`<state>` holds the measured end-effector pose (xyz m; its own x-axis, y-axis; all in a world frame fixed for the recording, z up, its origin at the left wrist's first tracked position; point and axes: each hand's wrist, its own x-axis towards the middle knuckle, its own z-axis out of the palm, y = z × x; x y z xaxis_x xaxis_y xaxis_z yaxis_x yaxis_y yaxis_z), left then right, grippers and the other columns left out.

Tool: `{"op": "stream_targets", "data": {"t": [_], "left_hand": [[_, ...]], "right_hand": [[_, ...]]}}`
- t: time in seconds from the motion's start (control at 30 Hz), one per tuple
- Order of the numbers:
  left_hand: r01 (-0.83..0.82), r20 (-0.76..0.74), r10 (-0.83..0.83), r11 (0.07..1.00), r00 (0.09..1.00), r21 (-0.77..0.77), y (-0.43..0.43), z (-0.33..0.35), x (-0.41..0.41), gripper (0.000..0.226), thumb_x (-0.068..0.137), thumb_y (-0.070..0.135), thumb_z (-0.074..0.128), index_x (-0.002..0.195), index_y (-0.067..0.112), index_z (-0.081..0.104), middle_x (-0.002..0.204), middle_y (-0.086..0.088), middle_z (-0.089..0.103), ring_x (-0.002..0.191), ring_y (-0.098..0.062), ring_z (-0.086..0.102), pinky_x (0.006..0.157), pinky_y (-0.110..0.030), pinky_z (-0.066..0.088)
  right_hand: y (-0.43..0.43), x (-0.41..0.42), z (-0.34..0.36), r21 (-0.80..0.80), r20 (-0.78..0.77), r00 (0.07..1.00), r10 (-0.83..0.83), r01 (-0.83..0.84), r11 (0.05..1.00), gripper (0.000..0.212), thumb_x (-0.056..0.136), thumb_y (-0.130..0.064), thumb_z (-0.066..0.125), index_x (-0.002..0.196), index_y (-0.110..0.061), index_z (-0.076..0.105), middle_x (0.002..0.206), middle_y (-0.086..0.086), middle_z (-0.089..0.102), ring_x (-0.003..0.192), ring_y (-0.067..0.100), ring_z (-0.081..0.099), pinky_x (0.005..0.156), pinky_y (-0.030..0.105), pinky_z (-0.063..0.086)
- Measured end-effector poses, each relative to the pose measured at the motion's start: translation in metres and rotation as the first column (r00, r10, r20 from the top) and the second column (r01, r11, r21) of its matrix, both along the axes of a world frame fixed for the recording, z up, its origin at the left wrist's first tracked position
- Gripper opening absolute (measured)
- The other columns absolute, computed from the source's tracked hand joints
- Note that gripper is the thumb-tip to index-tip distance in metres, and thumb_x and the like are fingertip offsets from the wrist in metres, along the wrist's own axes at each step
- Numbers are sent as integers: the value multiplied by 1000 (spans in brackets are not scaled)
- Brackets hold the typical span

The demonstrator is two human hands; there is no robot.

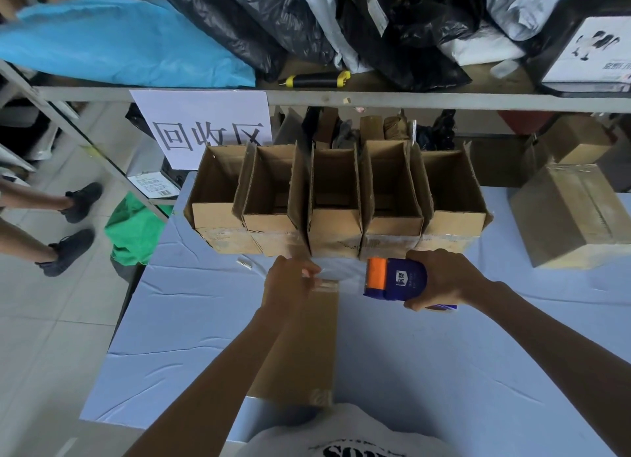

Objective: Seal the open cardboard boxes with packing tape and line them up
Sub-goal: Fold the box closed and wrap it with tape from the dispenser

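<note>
Mid-taping. A closed cardboard box (pixel 307 347) sits on the table (pixel 444 371), right in front of the person. Left hand (pixel 290 285) is on the box's far edge, fingers curled and pinching the free end of the clear packing tape (pixel 341 272) down on it. Right hand (pixel 444 279) is wrapped round the blue-and-orange tape dispenser (pixel 396 279), held off to the right of the box; the strip runs taut between the two hands.

Behind them, a row of five open boxes (pixel 336 197) stands side by side at the table's far edge, flaps up, tape visible low on their fronts. A taped box (pixel 573 214) sits apart on the right.

Next, my read: pull the strip along the seam, press it flat, cut on the blade, then slide the box into the row. Risk: tape wrinkling or going on crooked.
</note>
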<state>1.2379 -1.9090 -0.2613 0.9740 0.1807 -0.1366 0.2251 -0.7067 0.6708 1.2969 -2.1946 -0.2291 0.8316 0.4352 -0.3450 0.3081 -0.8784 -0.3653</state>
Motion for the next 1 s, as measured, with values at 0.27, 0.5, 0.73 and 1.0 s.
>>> {"op": "stream_targets", "data": {"t": [0.27, 0.5, 0.73, 1.0], "left_hand": [[26, -125, 18, 939, 992, 343, -4, -2, -10, 73, 74, 63, 64, 137, 32, 41, 143, 2, 39, 136, -27, 29, 106, -51, 28], [-37, -312, 170, 920, 935, 391, -21, -6, -22, 107, 48, 86, 58, 132, 22, 37, 133, -4, 36, 123, -34, 42, 96, -58, 42], [-137, -324, 107, 988, 940, -72, -9, 6, -25, 98, 43, 61, 73, 128, 27, 41, 138, -3, 29, 126, -28, 34, 98, -41, 37], [-51, -317, -52, 950, 947, -307, 8, 3, -30, 63, 66, 54, 71, 114, 14, 57, 121, -6, 44, 120, -26, 44, 81, -22, 43]], "right_hand": [[2, -2, -3, -30, -35, 999, 18, -19, 999, 82, 59, -47, 84, 127, -25, 44, 120, -6, 58, 106, 12, 51, 81, 19, 48], [-2, -11, 13, 39, -49, 999, 18, -17, 999, 81, 60, -49, 83, 127, -29, 41, 122, -9, 56, 103, 8, 49, 79, 17, 46], [9, -23, 44, 68, 87, 994, 59, -65, 996, 79, 59, -52, 81, 127, -30, 47, 118, -10, 60, 107, 13, 54, 82, 20, 48], [46, -20, 45, -30, 113, 990, 81, -78, 996, 77, 57, -62, 76, 122, -31, 49, 111, -11, 63, 100, 12, 57, 79, 22, 48]]}}
